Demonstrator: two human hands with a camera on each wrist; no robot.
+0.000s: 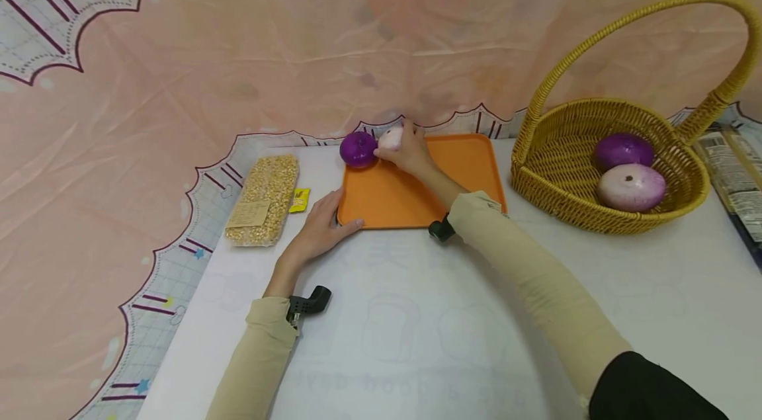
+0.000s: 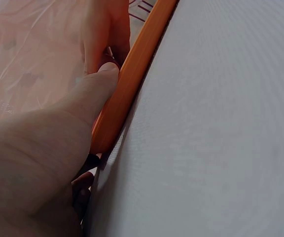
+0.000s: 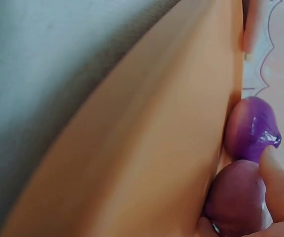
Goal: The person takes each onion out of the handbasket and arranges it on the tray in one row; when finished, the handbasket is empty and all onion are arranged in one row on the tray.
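Observation:
My right hand [image 1: 411,149] pinches a pale pinkish-white onion [image 1: 391,139] at the back of the orange tray [image 1: 417,198]. Directly left of that onion, a glossy purple onion [image 1: 358,149] sits at the tray's back left corner. In the right wrist view, the purple onion [image 3: 253,129] is close to the held onion [image 3: 236,197], and my thumb reaches across both. My left hand [image 1: 321,228] holds the tray's front left corner. The left wrist view shows its thumb [image 2: 100,81] along the orange rim [image 2: 127,94]; most of its fingers are hidden.
A wicker basket [image 1: 553,198] with a tall handle stands at the right, holding a purple onion [image 1: 624,151] and a whitish onion [image 1: 632,188]. Left of the tray lie a bag of corn kernels [image 1: 264,198] and a yellow packet [image 1: 299,200]. A printed package [image 1: 735,172] lies far right.

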